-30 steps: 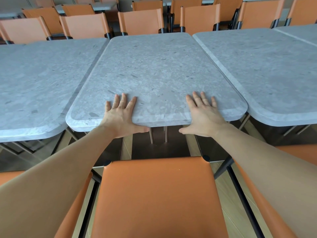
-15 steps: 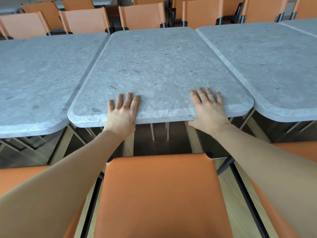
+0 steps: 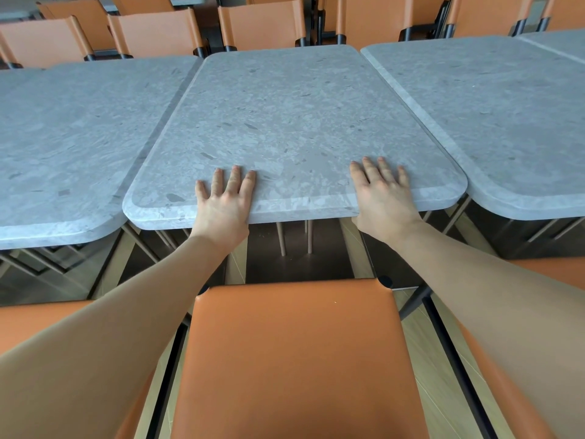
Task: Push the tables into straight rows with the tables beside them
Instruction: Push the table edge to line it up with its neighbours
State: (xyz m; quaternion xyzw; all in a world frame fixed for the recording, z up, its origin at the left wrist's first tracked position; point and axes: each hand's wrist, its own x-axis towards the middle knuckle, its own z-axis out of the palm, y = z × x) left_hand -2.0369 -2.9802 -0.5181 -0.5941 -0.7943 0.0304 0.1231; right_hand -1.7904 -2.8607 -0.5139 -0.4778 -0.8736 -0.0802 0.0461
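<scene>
The middle table (image 3: 294, 122) is pressed at its near edge by the left hand (image 3: 223, 207) and right hand (image 3: 383, 198), fingers flat, thumbs hidden. Its far edge sits farther toward 12 o'clock than the left table (image 3: 79, 137); alignment is judged unfinished.

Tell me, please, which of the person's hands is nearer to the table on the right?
The right hand. It rests flat on the middle table's near edge, close to the corner beside the right table. The left hand lies on that same edge, farther left.
</scene>
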